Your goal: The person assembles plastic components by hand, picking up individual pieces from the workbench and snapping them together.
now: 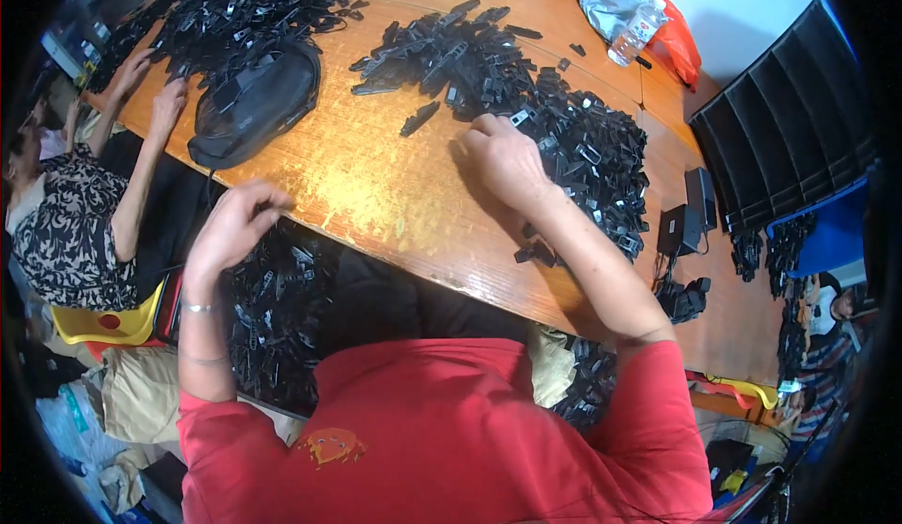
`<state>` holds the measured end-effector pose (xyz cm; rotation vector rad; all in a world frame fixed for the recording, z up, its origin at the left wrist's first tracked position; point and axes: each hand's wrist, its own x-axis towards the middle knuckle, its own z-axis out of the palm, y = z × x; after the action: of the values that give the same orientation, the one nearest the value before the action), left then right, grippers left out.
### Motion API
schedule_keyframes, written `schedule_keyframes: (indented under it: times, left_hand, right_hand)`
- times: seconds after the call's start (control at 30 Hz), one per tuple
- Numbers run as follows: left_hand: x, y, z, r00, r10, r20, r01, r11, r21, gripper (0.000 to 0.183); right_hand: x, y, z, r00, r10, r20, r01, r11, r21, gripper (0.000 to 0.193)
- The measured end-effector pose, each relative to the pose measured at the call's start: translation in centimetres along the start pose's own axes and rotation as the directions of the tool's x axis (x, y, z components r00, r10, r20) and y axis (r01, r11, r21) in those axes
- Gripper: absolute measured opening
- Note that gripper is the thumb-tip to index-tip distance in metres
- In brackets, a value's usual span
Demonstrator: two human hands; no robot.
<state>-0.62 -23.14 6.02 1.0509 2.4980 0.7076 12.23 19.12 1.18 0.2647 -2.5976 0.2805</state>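
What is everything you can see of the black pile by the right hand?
The pile is a loose, curved heap of many small black pieces, plastic-looking, some with silvery spots. Longer, slimmer pieces lie toward its far left end, chunkier ones toward the right. It rests on the wooden table; the right hand is at its near edge, though whether it grips a piece is hidden.

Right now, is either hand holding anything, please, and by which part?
It cannot be told: the left hand is blurred, and the right hand, beside the black pieces, hides its palm.
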Motion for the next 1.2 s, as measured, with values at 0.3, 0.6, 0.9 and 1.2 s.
schedule_keyframes:
  times: [0.3,0.6,0.9,1.2]
  left_hand:
    - [18.5,8.1,11.3,0.895,0.07,-0.441,-0.068,0.997,0.022,0.026]
    - [17.2,10.6,13.3,0.909,0.103,-0.405,-0.093,0.995,0.043,0.026]
    - [11.3,12.1,14.0,0.885,0.224,-0.408,-0.214,0.974,0.072,0.026]
    - [12.1,10.7,11.6,0.812,0.501,-0.301,-0.366,0.838,0.406,0.03]
  right_hand:
    - [1.9,1.9,1.0,0.935,0.15,0.322,-0.102,0.982,-0.161,0.014]
    - [-1.2,-3.2,1.7,0.88,0.411,0.237,-0.474,0.781,0.407,0.039]
    - [-3.8,-2.5,1.5,0.91,0.381,0.167,-0.415,0.846,0.333,0.037]
    - [-4.1,-1.3,0.0,0.908,0.26,0.329,-0.361,0.884,0.298,0.021]
